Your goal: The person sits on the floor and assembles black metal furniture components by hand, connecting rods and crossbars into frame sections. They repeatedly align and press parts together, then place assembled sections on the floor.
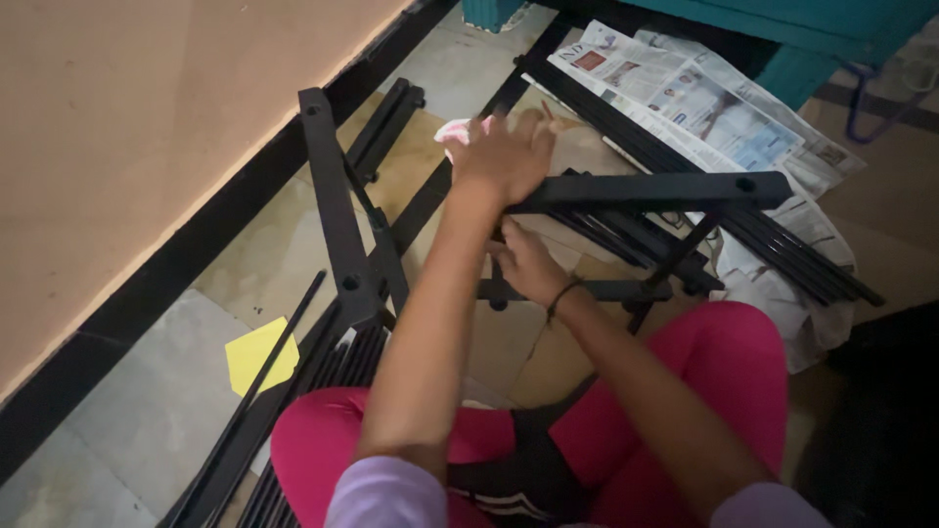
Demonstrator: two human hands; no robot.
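Sitting on the floor with our knees in pink trousers (724,362) drawn up, we have a black metal rack frame (646,188) lying across our lap and out over the stone tiles, its flat top bar running to the right and its thin rods fanning toward a sheet of newspaper (704,103). Our left hand (504,156) lies over the near end of that top bar, fingers pressed loosely together and curled down over a pink-and-white cloth (460,132) that shows just beyond the knuckles; whether the cloth is pinched or only covered we cannot tell. Our right hand (528,262) reaches lower, under the bar, and rests against a lower crossbar (587,290), its fingers mostly hidden, so their state is not clear. A second upright (337,210) of the frame stands to the left, near the dark skirting of the wall, with a yellow scrap of paper (259,354) on the tiles beside it. We judge the frame stiff and fairly light for its size, but awkward and prone to swing, the painted metal smooth enough to slip; the flat bars near the joints look the surest places to take hold, rather than the thin rods.
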